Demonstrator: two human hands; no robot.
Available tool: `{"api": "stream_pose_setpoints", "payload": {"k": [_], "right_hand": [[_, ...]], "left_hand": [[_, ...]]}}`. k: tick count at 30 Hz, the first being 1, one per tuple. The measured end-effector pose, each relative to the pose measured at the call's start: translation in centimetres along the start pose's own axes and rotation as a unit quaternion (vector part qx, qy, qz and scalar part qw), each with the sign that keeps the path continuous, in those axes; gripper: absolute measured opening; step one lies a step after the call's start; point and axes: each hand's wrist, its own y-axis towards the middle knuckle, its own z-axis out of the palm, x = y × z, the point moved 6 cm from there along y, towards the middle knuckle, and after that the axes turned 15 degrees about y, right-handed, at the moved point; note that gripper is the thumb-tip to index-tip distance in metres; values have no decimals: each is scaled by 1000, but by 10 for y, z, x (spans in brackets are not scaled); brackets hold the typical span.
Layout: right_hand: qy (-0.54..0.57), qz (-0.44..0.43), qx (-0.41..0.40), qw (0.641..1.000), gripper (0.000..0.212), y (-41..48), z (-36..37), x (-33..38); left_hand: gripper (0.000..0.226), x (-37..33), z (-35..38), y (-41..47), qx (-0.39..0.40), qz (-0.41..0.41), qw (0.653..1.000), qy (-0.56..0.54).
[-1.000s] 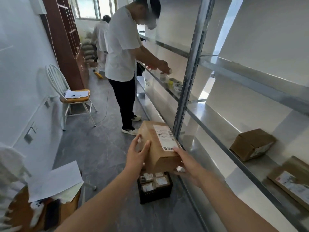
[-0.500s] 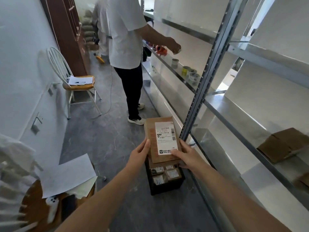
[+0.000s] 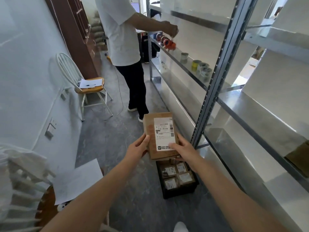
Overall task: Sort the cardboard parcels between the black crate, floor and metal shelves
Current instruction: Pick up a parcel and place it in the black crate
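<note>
A: Grip state?
B: Left hand (image 3: 137, 149) and right hand (image 3: 184, 151) clamp one flat cardboard parcel (image 3: 150, 136), label up, fingers curled over its long edges.
A: Below the grip?
B: Black crate (image 3: 180, 193) on the grey floor (image 3: 103, 134), smaller parcels (image 3: 175, 176) inside.
A: Room?
B: Narrow aisle. Metal shelves (image 3: 209, 91) right of the grip; chair (image 3: 90, 84) with papers to its left, against a white wall. A person (image 3: 120, 30) stands beyond, reaching to tape rolls (image 3: 202, 69).

The crate (image 3: 178, 194) stands on the floor (image 3: 117, 144) beside the shelves (image 3: 215, 81) on the right, parcels (image 3: 170, 171) in it. Above its far edge a parcel (image 3: 150, 131) sits between left hand (image 3: 137, 149) and right hand (image 3: 184, 151).
</note>
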Motion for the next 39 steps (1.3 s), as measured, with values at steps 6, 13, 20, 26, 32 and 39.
{"api": "stream_pose_setpoints", "payload": {"k": [6, 13, 20, 26, 32, 39], "right_hand": [[37, 27, 13, 999, 43, 62, -37, 30], [75, 49, -6, 996, 34, 118, -85, 34], [54, 68, -45, 995, 35, 152, -121, 25], [39, 80, -61, 994, 34, 175, -121, 23], [-23, 84, -69, 994, 40, 215, -108, 10], [-32, 108, -104, 988, 39, 268, -79, 15]], "left_hand": [[57, -21, 25, 50, -5, -24, 1000, 15], [57, -43, 64, 114, 15, -26, 999, 37], [54, -32, 97, 150, 22, -52, 998, 7], [49, -20, 94, 178, 30, -76, 997, 5], [47, -5, 83, 217, 43, -110, 993, -19], [49, 16, 62, 293, 88, -152, 984, -23]]}}
